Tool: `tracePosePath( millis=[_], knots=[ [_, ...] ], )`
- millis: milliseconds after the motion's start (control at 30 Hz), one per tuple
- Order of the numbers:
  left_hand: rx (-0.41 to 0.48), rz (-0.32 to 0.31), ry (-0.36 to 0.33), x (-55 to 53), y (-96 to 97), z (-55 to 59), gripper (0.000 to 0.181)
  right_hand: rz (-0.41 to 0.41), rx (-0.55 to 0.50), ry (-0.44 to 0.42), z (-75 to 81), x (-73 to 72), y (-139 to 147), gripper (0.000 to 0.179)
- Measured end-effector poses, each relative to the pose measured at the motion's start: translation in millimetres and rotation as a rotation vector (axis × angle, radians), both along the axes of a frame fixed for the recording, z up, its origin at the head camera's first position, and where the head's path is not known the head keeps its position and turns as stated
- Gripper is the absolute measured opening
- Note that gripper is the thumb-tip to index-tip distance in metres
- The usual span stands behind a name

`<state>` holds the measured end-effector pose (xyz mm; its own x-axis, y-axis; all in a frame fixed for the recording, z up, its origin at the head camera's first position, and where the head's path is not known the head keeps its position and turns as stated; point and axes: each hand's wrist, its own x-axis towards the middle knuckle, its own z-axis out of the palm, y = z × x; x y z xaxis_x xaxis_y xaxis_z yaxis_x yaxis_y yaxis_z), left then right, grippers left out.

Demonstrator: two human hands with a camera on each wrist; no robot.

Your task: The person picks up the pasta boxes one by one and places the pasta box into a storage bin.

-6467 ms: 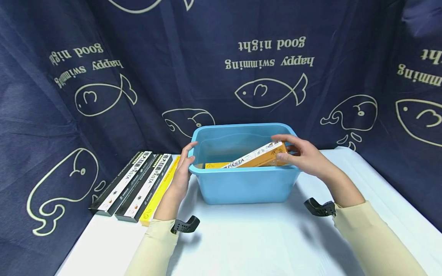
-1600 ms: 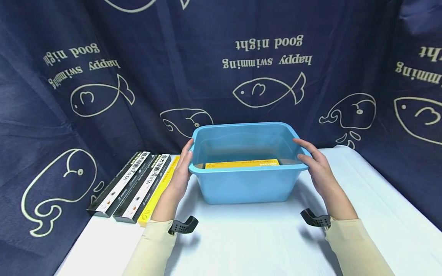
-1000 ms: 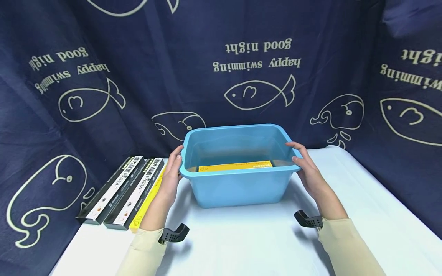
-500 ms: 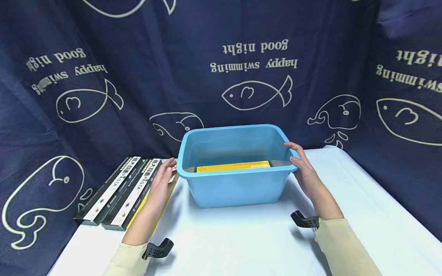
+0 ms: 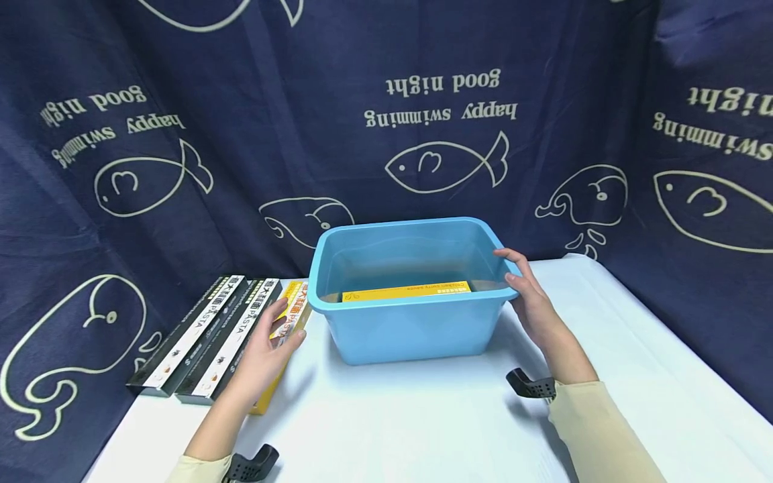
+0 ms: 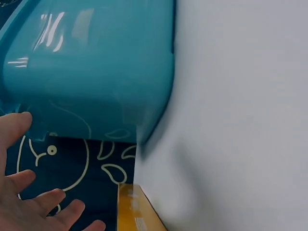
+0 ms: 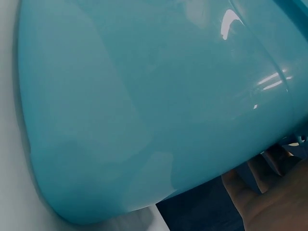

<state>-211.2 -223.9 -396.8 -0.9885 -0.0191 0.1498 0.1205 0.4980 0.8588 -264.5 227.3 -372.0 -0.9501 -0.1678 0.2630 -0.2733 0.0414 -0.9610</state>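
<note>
A blue plastic tub (image 5: 398,225) stands on the white table, with a yellow pasta box (image 5: 406,292) lying flat inside it. My right hand (image 5: 528,302) rests against the tub's right rim, its fingers fairly straight; the right wrist view shows the tub wall (image 7: 144,96) with that hand (image 7: 269,202) below the lip. My left hand (image 5: 266,342) lies on a yellow pasta box (image 5: 294,307) on the table left of the tub, fingers spread. In the left wrist view those fingers (image 6: 33,207) are straight, near the yellow box (image 6: 132,211) and the tub (image 6: 96,72).
Two black-and-white pasta boxes (image 5: 193,332) (image 5: 238,335) lie side by side left of the yellow one, near the table's left edge. A dark blue curtain (image 5: 423,134) with fish drawings hangs close behind and around the table (image 5: 423,416).
My left hand has let go of the tub's left rim and moved down and left onto the yellow box on the table. The right hand stays at the right rim.
</note>
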Motion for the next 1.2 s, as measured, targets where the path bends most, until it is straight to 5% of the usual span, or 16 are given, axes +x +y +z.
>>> tracePosePath(
  millis=[367,967,1200],
  knots=[
    [-0.246,0.092,-0.037,18.5,-11.9,-5.6,0.084,-0.01,0.002,0.001,-1.8,-0.1,0,0.05],
    [-0.345,0.184,-0.176,33.1,-33.9,-13.2,0.084,-0.015,-0.004,0.019,-2.5,-1.8,-2,0.051],
    [-0.319,0.165,-0.195,36.9,-43.0,-19.2,0.088,-0.018,-0.004,0.018,-2.6,-1.1,-2,0.05]
  ],
)
